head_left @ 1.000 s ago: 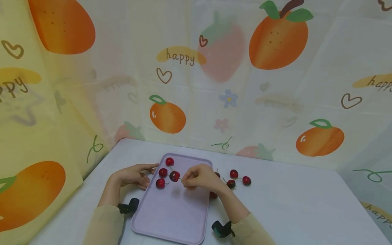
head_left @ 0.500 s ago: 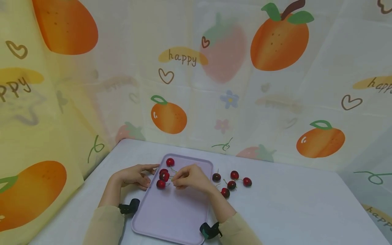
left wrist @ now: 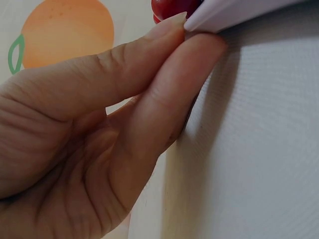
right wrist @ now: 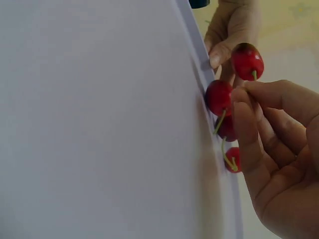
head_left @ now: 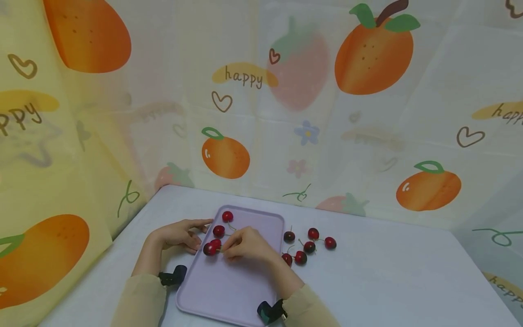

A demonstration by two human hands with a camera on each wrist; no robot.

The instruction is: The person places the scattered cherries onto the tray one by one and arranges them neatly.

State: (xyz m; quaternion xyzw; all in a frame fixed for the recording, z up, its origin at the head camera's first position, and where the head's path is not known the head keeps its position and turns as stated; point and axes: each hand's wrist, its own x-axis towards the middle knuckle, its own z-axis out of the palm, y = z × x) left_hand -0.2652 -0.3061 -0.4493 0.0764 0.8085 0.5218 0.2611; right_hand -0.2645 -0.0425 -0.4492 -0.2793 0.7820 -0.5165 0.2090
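A lilac rectangular tray lies on the table. My left hand pinches its left rim; in the left wrist view the thumb is above the edge and a finger below. My right hand is over the tray, thumb and fingertip pinching the stem of a dark red cherry. That cherry hangs over the tray's left side, overlapping another cherry in the head view. Two more cherries, a middle one and a far one, lie along the same side, stems pointing right.
Several loose cherries with stems lie on the white table just right of the tray. A fruit-printed cloth hangs behind the table and along its left side. A dark camera is strapped to the right wrist, another to the left.
My right hand has carried the cherry left across the tray, then nearer to me. Cherries on the table behind the forearm have come into sight. My left hand stays on the rim.
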